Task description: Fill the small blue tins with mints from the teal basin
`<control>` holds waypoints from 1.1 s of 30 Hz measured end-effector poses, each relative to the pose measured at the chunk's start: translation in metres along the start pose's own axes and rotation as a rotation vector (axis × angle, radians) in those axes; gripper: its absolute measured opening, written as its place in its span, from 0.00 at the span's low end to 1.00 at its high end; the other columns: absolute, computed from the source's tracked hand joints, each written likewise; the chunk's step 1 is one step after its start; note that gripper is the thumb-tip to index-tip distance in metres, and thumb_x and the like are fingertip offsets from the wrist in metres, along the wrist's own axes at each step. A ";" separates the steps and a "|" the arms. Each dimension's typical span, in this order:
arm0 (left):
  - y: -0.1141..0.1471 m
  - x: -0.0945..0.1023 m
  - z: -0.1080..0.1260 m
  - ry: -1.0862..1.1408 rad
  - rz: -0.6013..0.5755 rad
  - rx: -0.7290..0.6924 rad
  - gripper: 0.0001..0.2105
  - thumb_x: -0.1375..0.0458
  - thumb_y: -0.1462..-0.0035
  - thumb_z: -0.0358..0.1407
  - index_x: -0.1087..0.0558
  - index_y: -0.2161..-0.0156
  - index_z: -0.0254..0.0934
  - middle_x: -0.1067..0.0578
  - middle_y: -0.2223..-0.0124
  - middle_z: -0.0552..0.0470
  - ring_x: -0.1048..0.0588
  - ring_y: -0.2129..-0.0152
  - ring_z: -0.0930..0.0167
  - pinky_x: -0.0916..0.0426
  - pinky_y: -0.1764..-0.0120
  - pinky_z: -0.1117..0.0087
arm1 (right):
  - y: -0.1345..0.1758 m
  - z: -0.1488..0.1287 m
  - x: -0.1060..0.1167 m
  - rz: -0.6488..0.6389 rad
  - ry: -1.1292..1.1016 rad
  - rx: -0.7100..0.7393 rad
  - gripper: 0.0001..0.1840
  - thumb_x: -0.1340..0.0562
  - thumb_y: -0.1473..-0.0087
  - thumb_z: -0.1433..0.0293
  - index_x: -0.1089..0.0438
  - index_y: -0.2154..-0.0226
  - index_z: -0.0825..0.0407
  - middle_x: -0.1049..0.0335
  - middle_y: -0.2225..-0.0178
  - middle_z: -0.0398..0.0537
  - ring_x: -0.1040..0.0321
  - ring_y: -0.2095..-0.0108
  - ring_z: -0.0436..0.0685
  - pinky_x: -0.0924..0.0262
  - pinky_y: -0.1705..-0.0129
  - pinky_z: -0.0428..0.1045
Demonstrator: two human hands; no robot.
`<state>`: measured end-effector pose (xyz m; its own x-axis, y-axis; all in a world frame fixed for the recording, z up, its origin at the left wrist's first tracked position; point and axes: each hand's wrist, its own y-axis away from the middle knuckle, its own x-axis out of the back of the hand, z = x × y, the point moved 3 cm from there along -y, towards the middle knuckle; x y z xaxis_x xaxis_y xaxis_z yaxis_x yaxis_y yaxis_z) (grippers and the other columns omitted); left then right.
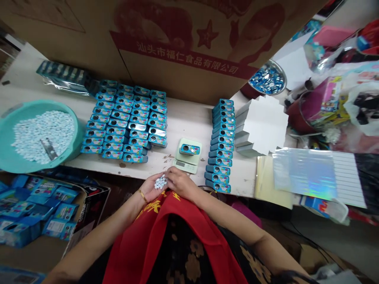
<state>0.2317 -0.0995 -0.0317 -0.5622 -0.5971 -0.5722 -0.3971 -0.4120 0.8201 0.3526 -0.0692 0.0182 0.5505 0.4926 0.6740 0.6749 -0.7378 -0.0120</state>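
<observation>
My left hand [151, 189], palm up and cupped, holds a small heap of pale blue and white candies [160, 182]. Against it lies my right hand [179, 182], its fingers curled at the edge of the heap; what is between the fingertips is hidden. Just beyond my hands a small pale green scale [189, 167] stands near the table's front edge. One blue tin [190, 149] with a dark round hole in its upper face rests on the scale. Similar tins [116, 130] stand in several rows to the left, and one more column of tins [220, 153] is on the right.
At the left, a turquoise basin [77, 136] holds many candies and a metal scoop [49, 149]. Below it is a carton of blue tins [38, 201]. A large cardboard box [177, 75] blocks the back. White cartons [262, 124] and a metal bowl [283, 75] stand right.
</observation>
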 end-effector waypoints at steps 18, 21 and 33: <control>-0.002 -0.003 0.006 -0.038 -0.028 -0.045 0.09 0.49 0.49 0.27 0.30 0.62 0.27 0.25 0.63 0.40 0.27 0.63 0.65 0.32 0.60 0.66 | -0.034 0.069 0.060 0.110 0.362 -0.229 0.13 0.50 0.47 0.74 0.32 0.63 0.52 0.37 0.62 0.50 0.42 0.59 0.55 0.45 0.57 0.49; -0.001 -0.003 0.006 -0.048 -0.031 -0.042 0.09 0.49 0.49 0.27 0.30 0.62 0.28 0.25 0.63 0.40 0.27 0.63 0.65 0.31 0.61 0.66 | -0.038 0.064 0.066 0.178 0.246 -0.153 0.14 0.51 0.47 0.75 0.34 0.61 0.52 0.36 0.60 0.49 0.40 0.58 0.52 0.45 0.55 0.47; 0.006 -0.002 -0.004 -0.148 -0.063 -0.014 0.09 0.49 0.51 0.23 0.30 0.64 0.28 0.25 0.67 0.43 0.26 0.68 0.67 0.31 0.63 0.66 | 0.012 0.003 0.032 0.030 0.146 -0.085 0.14 0.48 0.46 0.71 0.36 0.56 0.51 0.35 0.61 0.50 0.40 0.58 0.54 0.42 0.56 0.51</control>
<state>0.2337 -0.1036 -0.0261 -0.6374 -0.4620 -0.6166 -0.4260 -0.4555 0.7817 0.3800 -0.0608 0.0378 0.4885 0.4024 0.7742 0.6122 -0.7903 0.0245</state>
